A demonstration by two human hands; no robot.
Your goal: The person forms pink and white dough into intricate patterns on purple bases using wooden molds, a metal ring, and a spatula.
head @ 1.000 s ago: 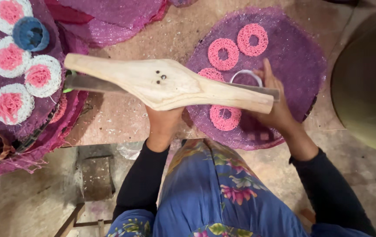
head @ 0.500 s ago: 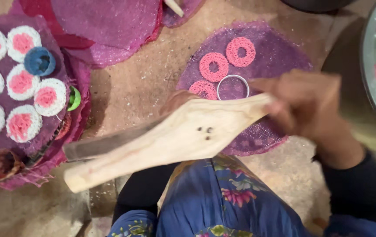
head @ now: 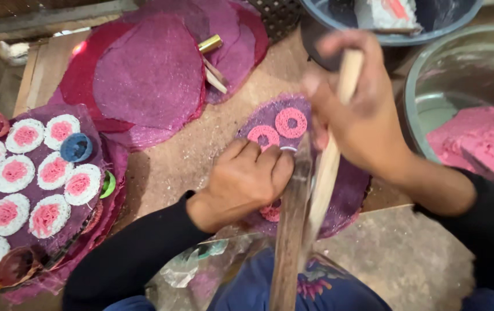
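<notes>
- My right hand [head: 356, 109] grips the wooden press [head: 316, 196], held edge-on over the purple mat [head: 345, 190].
- My left hand [head: 241, 184] lies flat on that mat, near pink rings [head: 291, 122].
- Metal bowl [head: 431, 86] with pink dough [head: 477, 144] at right.

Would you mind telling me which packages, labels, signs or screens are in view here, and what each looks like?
No labels, signs or screens show.
Crumpled clear plastic wrapper: in front of the person's lap, just below the left hand's sleeve, shiny, with green and pink tints; whether it is a package cannot be told.
White block with a red patch: in the dark tub at the top edge, possibly wrapped, too cropped to tell.
</notes>
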